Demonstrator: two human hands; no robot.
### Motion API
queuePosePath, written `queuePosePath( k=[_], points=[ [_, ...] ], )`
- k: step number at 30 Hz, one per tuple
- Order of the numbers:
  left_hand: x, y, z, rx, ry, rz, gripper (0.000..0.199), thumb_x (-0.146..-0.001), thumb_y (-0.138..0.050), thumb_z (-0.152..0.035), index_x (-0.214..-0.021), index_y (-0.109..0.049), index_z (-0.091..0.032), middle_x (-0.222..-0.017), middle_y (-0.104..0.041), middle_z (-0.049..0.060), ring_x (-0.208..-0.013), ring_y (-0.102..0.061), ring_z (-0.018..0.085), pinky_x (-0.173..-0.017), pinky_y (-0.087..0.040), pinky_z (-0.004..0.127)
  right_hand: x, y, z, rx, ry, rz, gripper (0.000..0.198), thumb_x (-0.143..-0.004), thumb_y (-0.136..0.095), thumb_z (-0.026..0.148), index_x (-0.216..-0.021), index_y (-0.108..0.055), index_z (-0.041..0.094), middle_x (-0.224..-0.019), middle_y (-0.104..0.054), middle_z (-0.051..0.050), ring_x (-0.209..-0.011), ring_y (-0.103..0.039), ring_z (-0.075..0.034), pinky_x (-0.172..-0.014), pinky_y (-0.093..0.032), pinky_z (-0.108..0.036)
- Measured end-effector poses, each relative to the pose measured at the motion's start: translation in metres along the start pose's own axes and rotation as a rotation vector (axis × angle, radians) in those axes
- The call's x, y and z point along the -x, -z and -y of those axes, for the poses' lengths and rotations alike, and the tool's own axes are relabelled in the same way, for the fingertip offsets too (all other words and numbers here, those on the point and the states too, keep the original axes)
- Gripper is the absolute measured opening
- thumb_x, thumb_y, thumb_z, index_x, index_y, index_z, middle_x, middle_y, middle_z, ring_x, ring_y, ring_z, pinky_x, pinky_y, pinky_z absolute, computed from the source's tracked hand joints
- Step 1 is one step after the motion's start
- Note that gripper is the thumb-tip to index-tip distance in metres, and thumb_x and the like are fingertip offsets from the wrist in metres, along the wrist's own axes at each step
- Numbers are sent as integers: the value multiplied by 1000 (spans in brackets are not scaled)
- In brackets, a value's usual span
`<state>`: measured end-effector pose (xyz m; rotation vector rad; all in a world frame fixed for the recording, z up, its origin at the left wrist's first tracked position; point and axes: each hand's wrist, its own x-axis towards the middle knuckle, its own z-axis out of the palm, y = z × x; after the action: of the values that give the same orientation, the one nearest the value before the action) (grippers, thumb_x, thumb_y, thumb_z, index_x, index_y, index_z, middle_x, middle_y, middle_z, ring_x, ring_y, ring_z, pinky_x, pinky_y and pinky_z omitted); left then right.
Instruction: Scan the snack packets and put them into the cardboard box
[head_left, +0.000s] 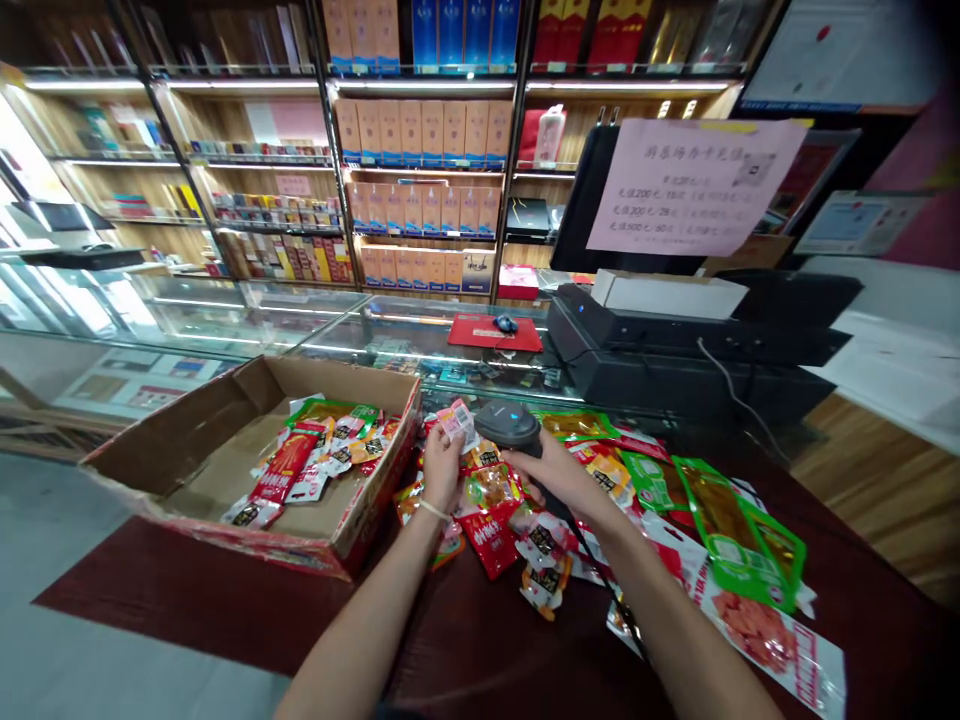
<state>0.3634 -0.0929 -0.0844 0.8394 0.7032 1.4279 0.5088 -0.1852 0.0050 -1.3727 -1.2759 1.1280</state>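
My left hand [442, 465] is closed on a small pink snack packet [459, 420], its printed barcode side turned toward the right. In my right hand [551, 470] is a dark grey barcode scanner [508, 425], its head close to the packet. The scanner's black cable [592, 555] runs down along my right forearm. Under and around both hands lie many snack packets, among them a red packet [489, 540] and a green-edged packet [739, 530]. To the left stands an open cardboard box [187, 480] with a red packet [289, 462] and other snack packets in it.
A monitor with a pink paper sign [675, 190] stands at the back right, on a black cash register unit [652, 345]. A red mat [480, 332] with a mouse [505, 324] rests on the glass counter [390, 340]. Shelves of boxed goods [424, 130] line the wall.
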Motion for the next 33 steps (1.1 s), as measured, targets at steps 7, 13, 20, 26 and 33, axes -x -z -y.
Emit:
queuePosePath(
  k=[7, 13, 20, 26, 33],
  points=[
    [-2, 2, -1, -73, -30, -8, 34, -73, -72, -26, -104, -60, -19, -109, -73, 11, -98, -70, 23, -90, -52, 37, 3, 10, -5, 86, -14, 35, 27, -82, -71, 45, -83, -55, 24, -47, -52, 6, -33, -46, -11, -33, -36, -22],
    [4, -4, -7, -118, -66, -14, 33, -77, -69, -27, -107, -56, -19, -105, -73, 9, -94, -70, 21, -86, -53, 34, 6, 12, 7, 18, -20, 20, 31, -80, -73, 46, -79, -53, 24, -51, -53, 6, -35, -46, -11, -32, -36, -22],
    [19, -20, -26, -128, -194, -74, 39, -79, -73, -39, -105, -50, -21, -104, -72, 10, -97, -71, 23, -89, -53, 36, -2, 4, 47, -99, 40, 39, 33, -76, -74, 48, -75, -55, 21, -49, -51, 7, -33, -45, -9, -32, -35, -21],
    [41, -28, -110, -204, -299, 5, 34, -85, -68, -34, -112, -52, -21, -113, -71, 11, -102, -70, 23, -89, -56, 36, -4, 10, 43, -66, 11, 45, 42, -78, -73, 50, -60, -50, 20, -46, -49, 5, -32, -45, -8, -32, -35, -20],
    [18, 48, -212, -1171, -625, -58, 32, -91, -59, -34, -120, -59, -22, -104, -74, 8, -91, -71, 21, -80, -54, 31, -3, 18, 38, -90, -38, 42, 42, -72, -78, 51, -60, -52, 20, -46, -50, 4, -32, -45, -9, -31, -35, -21]
  ],
)
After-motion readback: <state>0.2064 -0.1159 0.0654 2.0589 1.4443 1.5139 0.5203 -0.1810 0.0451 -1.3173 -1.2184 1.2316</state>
